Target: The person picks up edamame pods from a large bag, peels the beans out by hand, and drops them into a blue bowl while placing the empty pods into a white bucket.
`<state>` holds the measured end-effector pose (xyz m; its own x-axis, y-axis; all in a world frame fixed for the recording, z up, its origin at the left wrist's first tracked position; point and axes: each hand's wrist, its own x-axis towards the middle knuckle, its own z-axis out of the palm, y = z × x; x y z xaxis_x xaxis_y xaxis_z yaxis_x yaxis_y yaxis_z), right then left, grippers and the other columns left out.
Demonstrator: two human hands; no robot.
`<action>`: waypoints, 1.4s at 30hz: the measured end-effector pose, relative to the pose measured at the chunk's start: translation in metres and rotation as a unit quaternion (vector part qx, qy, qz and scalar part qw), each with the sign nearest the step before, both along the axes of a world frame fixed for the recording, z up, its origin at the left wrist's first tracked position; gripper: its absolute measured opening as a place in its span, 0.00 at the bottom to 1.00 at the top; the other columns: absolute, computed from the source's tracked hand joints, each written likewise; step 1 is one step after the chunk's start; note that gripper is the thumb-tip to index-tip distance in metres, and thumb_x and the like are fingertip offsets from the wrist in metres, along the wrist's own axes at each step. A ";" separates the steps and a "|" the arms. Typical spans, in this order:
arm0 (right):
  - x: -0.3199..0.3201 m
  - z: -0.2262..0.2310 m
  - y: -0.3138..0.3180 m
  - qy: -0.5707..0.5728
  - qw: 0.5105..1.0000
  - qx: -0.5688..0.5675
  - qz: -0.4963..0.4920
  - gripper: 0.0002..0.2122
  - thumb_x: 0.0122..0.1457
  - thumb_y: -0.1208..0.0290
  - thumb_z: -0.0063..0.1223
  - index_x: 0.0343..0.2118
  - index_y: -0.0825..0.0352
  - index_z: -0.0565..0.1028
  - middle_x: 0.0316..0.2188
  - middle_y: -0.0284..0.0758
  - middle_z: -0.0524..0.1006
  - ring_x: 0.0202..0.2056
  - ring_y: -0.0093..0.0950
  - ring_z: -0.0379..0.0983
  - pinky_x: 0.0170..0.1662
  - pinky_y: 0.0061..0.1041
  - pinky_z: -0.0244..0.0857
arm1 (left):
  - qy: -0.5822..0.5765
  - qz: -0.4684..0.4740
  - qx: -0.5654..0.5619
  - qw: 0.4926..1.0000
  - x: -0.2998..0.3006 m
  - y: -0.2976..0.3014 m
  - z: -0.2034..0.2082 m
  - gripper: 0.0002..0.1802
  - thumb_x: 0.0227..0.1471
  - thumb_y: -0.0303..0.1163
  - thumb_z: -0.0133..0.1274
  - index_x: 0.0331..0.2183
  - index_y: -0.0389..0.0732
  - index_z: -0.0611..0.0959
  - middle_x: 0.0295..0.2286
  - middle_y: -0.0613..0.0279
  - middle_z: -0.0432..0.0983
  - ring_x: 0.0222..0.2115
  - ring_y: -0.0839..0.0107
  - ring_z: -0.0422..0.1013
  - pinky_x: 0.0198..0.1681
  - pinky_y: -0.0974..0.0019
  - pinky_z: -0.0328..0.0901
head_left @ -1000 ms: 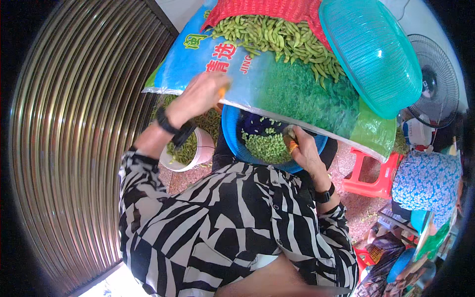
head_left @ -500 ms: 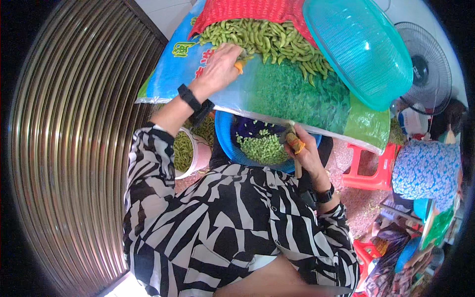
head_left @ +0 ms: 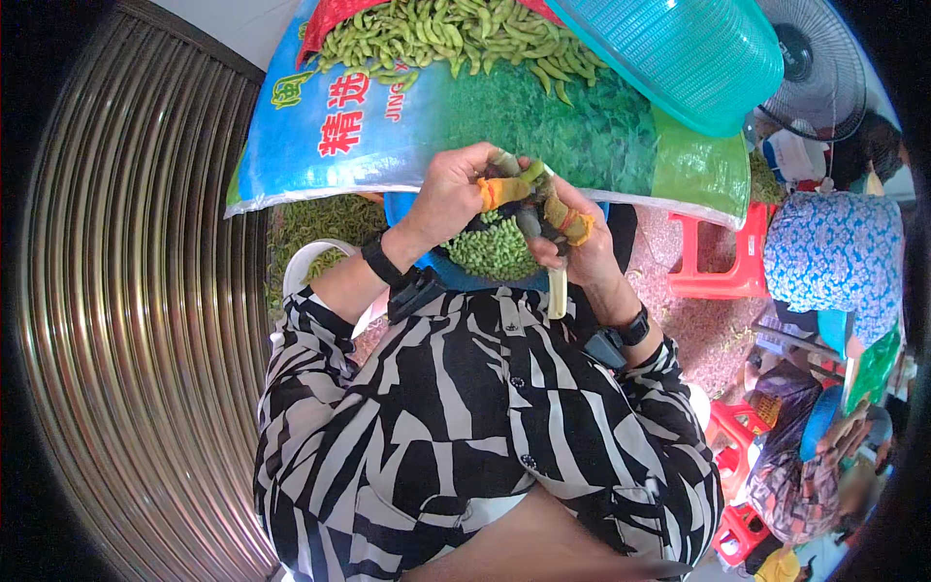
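My left hand (head_left: 454, 194) and my right hand (head_left: 587, 247) meet over the blue basin (head_left: 396, 206), both closed. Left fingers pinch a green soybean pod (head_left: 532, 172), which reaches the right fingertips. Worn grey and orange coverings wrap several fingers of both hands. From under my right palm juts the pale, flat handle of a tool (head_left: 556, 294); its working end is hidden. Below the hands, shelled green beans (head_left: 490, 248) lie in the basin. Beyond, a heap of soybean pods (head_left: 456, 37) rests on a blue and green plastic sack (head_left: 572, 136).
A teal plastic basket (head_left: 679, 58) leans over the sack's far right, by a fan (head_left: 810, 63). At left stand a white bucket (head_left: 303, 260) and a ribbed shutter (head_left: 136, 291). Red stools (head_left: 722, 257) and other people (head_left: 834, 252) are at right.
My left hand has come back from the pod heap to my right hand, now with a pod between them. My right hand has lifted slightly, and the view has shifted.
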<state>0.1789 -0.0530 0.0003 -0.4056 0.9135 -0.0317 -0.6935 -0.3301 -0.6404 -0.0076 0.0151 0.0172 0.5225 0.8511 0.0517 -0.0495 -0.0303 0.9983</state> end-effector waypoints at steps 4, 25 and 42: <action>-0.001 0.001 -0.002 -0.021 1.000 0.004 -0.006 0.20 0.68 0.66 0.33 0.62 0.63 0.58 0.28 0.32 0.68 0.18 0.15 0.58 0.17 0.12 0.49 | 0.011 -0.016 0.003 1.000 0.000 -0.001 0.000 0.03 0.52 0.21 0.55 0.32 0.35 0.78 0.30 0.70 0.75 0.32 0.84 0.69 0.36 0.77 0.66; 0.008 -0.019 -0.001 0.104 0.988 -0.076 0.079 0.16 0.66 0.61 0.36 0.52 0.64 0.66 0.23 0.31 0.67 0.13 0.14 0.52 0.12 0.12 0.46 | -0.094 -0.118 -0.131 0.980 -0.002 0.000 -0.028 0.05 0.52 0.28 0.56 0.31 0.40 0.77 0.28 0.66 0.75 0.20 0.76 0.71 0.19 0.74 0.63; 0.005 -0.016 -0.001 0.100 0.989 -0.108 0.008 0.16 0.66 0.64 0.39 0.53 0.62 0.68 0.25 0.31 0.70 0.15 0.14 0.55 0.14 0.12 0.48 | 0.051 0.036 0.058 0.996 0.012 -0.016 -0.008 0.08 0.52 0.20 0.46 0.33 0.33 0.80 0.21 0.67 0.70 0.21 0.82 0.66 0.24 0.73 0.62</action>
<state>0.1841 -0.0536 -0.0154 -0.4385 0.8874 -0.1422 -0.7925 -0.4564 -0.4046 0.0048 -0.0008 0.0087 0.4676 0.8781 0.1012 0.0591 -0.1453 0.9876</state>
